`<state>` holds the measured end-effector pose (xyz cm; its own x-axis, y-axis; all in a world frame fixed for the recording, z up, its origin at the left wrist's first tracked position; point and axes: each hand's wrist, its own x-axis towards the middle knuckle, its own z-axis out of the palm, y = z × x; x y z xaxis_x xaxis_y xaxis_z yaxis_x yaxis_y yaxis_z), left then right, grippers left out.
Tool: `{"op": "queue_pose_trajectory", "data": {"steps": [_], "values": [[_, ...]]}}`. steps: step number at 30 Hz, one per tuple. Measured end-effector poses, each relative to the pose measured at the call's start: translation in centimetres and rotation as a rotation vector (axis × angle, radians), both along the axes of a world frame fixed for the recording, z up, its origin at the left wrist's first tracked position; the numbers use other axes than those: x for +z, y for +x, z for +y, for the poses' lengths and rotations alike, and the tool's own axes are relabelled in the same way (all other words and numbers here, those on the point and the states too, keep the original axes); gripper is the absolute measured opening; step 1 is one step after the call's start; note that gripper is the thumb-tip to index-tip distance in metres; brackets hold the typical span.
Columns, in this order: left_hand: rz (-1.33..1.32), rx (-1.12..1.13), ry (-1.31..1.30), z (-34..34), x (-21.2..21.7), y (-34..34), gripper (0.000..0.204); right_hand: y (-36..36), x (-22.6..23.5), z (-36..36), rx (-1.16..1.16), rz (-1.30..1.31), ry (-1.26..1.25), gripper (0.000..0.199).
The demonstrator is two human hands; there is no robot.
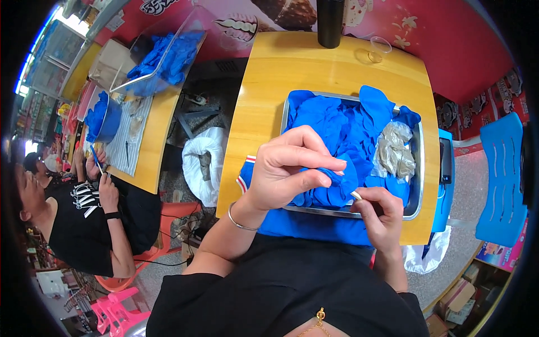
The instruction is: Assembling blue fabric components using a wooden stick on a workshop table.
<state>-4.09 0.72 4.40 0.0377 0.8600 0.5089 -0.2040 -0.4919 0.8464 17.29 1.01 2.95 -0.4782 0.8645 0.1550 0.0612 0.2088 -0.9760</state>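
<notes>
My left hand [292, 168], with a silver bangle at the wrist, is closed in a pinch over the near part of a metal tray [416, 209]. Between its thumb and fingers is the edge of a blue fabric piece [343, 182]. Just to the right, my right hand [383, 216] pinches a small pale object [356, 195] too small to identify, close to that piece. Many blue fabric pieces [325, 115] heap up in the tray and over its rim. At the tray's right side lies a clear plastic bag [396, 149] with greyish-brown contents.
The tray stands on a wooden table [269, 73] with a black cylinder [330, 25] and a clear cup [380, 49] at its far edge. A blue chair [501, 180] is at right. Leftward, a person [73, 219] works at another table beside a blue-filled bin [163, 64].
</notes>
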Motion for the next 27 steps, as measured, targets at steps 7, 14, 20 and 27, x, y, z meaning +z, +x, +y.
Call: {"op": "queue_pose_trajectory", "data": {"steps": [7, 14, 20, 27], "values": [[-0.094, 0.04, 0.021, 0.7, -1.0, 0.6, 0.021, -1.1, -0.6, 0.1, 0.038, 0.132, -0.201, 0.007], [-0.201, 0.006, 0.046, 1.1, -1.2, 1.5, 0.024, -0.8, -1.5, 0.1, 0.207, 0.323, -0.476, 0.011], [-0.208, -0.132, 0.127, 1.3, -1.0, 1.6, 0.022, -0.3, -2.9, 0.1, 0.286, 0.468, -0.441, 0.01], [-0.164, 0.002, 0.072, 0.9, -1.9, 1.1, 0.016, -0.5, -2.8, 0.0, 0.012, 0.239, -0.126, 0.011]]}}
